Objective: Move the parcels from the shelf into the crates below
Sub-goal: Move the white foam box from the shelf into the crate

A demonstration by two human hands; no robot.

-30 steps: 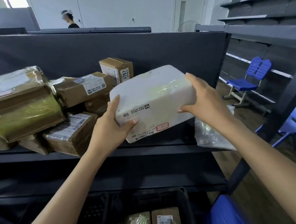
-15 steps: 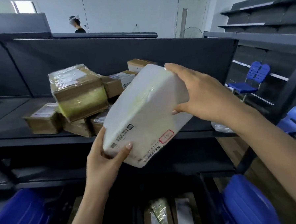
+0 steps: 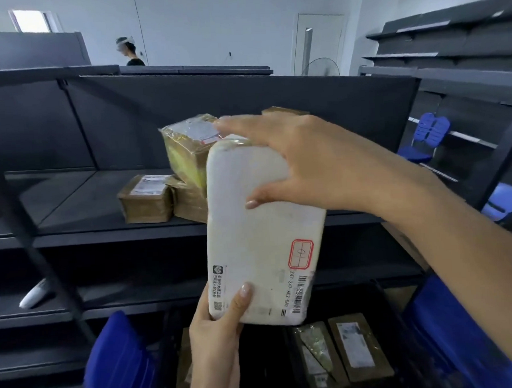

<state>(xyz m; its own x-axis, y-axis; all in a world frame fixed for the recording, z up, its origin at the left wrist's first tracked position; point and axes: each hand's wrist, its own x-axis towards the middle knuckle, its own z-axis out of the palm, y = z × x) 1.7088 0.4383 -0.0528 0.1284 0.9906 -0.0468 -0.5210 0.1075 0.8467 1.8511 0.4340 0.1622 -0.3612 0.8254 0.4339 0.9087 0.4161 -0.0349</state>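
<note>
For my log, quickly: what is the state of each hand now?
Left hand: grips the white parcel at its bottom end.
Right hand: grips the same parcel's top end.

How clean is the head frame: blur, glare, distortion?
Head view: white parcel sharp mid-frame, print mostly legible; fingertips of the right hand motion-smeared; window blown out; shelf lines bowed by the wide lens; crate parcels dim, soft.

The white parcel (image 3: 260, 238) hides the left hand's (image 3: 215, 344) fingers.
</note>
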